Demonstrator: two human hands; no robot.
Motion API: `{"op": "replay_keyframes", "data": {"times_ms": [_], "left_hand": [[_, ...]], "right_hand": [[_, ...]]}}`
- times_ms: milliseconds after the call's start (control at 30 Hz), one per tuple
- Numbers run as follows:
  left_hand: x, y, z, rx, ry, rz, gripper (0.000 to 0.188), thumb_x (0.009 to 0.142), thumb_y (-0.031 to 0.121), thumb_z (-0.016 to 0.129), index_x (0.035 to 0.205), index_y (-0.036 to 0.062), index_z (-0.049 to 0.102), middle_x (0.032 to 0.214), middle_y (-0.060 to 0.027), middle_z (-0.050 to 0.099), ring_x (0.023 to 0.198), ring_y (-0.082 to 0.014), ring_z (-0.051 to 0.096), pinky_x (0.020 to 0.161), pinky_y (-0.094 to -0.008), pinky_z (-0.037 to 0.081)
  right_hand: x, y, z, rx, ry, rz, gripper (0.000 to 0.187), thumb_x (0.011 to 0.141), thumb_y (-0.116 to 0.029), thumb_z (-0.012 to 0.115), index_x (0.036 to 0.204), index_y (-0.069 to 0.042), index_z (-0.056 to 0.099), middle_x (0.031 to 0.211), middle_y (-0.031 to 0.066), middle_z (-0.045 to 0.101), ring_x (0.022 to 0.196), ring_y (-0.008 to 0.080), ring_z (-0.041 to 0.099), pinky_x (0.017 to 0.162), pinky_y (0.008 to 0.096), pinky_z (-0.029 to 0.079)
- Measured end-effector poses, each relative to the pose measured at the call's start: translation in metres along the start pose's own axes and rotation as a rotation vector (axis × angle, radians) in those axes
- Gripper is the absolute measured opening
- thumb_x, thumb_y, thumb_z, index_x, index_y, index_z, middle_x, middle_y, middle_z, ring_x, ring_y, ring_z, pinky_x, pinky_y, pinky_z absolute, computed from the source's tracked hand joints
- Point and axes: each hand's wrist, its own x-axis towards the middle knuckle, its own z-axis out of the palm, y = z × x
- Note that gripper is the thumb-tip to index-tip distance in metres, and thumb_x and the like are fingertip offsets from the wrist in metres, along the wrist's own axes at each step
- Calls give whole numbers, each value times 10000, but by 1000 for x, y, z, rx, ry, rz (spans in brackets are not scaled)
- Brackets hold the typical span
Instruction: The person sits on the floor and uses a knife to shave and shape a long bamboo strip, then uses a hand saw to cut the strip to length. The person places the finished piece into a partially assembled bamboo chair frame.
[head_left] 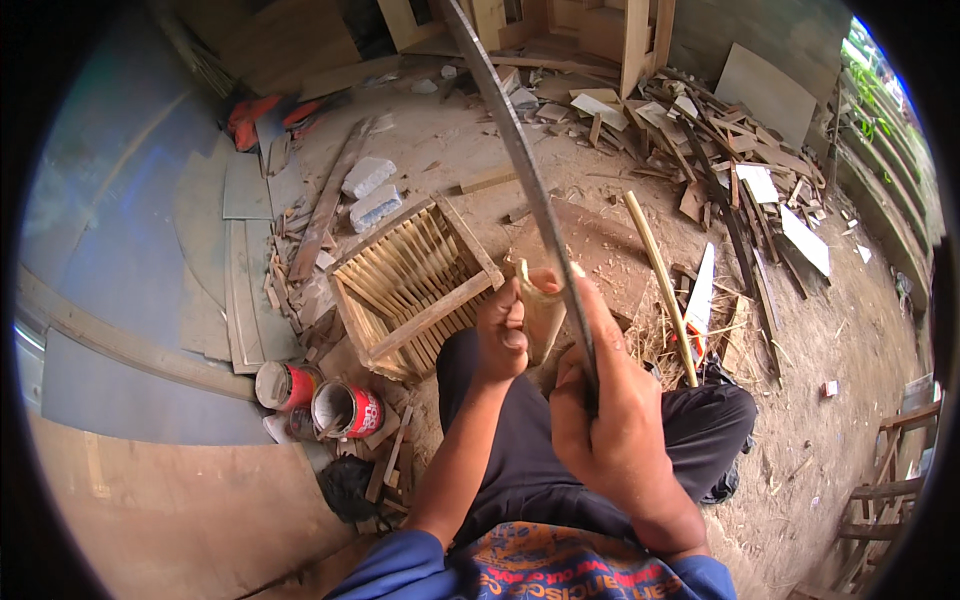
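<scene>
A long, dark metal machete blade rises from my right hand, which is closed around its handle. My left hand grips a short pale piece of bamboo in front of my knees. The blade crosses in front of the bamboo's right side; whether they touch I cannot tell. Just left of my left hand stands a slatted wooden crate, its top open and thin strips lined up inside.
A long bamboo pole and a handsaw lie to the right among shavings. A brown board lies ahead. Two red cans stand at the left. Scrap wood is heaped at the far right, white blocks at the far left.
</scene>
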Motion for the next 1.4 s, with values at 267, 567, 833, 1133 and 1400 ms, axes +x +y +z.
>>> {"op": "replay_keyframes", "data": {"times_ms": [267, 567, 833, 1133, 1400], "left_hand": [[16, 23, 20, -45, -91, -124, 618, 813, 607, 774, 867, 15, 606, 678, -25, 612, 601, -95, 599, 562, -236, 492], [15, 34, 35, 111, 28, -10, 674, 791, 683, 743, 772, 24, 599, 625, 0, 576, 564, -74, 588, 502, -233, 469], [-6, 15, 21, 31, -7, -217, 656, 804, 653, 750, 750, 15, 608, 654, 9, 590, 594, -79, 579, 525, -258, 445], [-11, 8, 16, -84, 17, -180, 673, 774, 643, 780, 834, -9, 628, 669, 2, 597, 581, -60, 551, 507, -220, 409], [-12, 8, 12, -113, -32, -207, 635, 774, 591, 810, 856, -13, 633, 694, 5, 605, 604, -57, 546, 529, -223, 418]], "right_hand": [[-5, 2, 1, 10, 42, -18, 724, 806, 104, 475, 1512, 89, 314, 716, 105, 580, 611, 189, 601, 620, 303, 515], [-8, -1, -1, 26, 75, 21, 760, 805, 110, 458, 1537, 92, 253, 729, 102, 598, 636, 188, 617, 661, 290, 528], [-17, -5, 3, 34, 56, 19, 771, 794, 97, 472, 1534, 102, 256, 761, 110, 601, 638, 210, 637, 647, 295, 533], [-17, -9, 0, 23, -16, 14, 820, 761, 104, 491, 1539, 106, 233, 832, 147, 627, 663, 252, 646, 648, 326, 545], [-17, -9, -3, 4, -57, 17, 848, 751, 115, 497, 1544, 110, 196, 883, 186, 635, 681, 278, 651, 649, 348, 551]]}}
